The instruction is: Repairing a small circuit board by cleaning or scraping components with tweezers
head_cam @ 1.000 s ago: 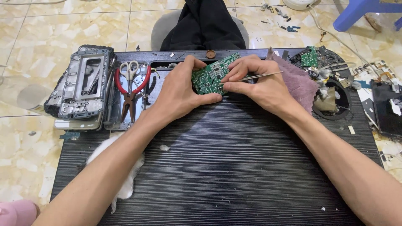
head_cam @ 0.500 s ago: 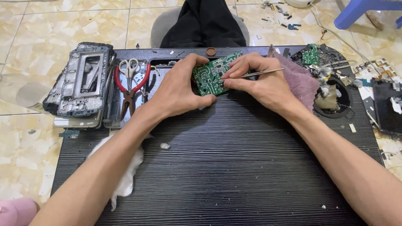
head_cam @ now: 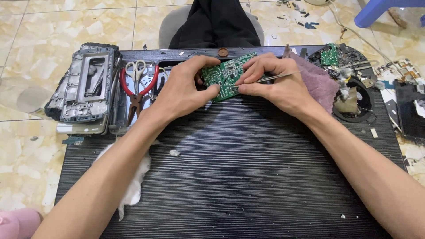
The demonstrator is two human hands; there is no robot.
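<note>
Black ribbed work mat (head_cam: 230, 177) is taking up most of the view, w/ the work going on at its far edge, centre. Judging by how things lie, the job is mid-way: a stripped grey device frame (head_cam: 82, 88) is sitting far left and other boards & loose bits are piling up far right, while the green circuit board (head_cam: 223, 76) is getting picked at w/ tweezers, so fine work on it looks unfinished.

Pinkish cloth (head_cam: 316, 79) is lying just right of the hands. White cotton wad (head_cam: 133, 186) is lying near left, partly under the left forearm. Red-handled pliers (head_cam: 137, 90) & small scissors (head_cam: 136, 68) are resting left of the board.

Left hand (head_cam: 183, 90) is curling round the board's left side, thumb & fingertips clamping its edges, propping it tilted off the mat. Right hand (head_cam: 276, 84) is pinching thin metal tweezers (head_cam: 270, 78), fingers closed tight on them, tips pointing left onto the board's right part. Can't tell if the tips are gripping any component; too small.
</note>
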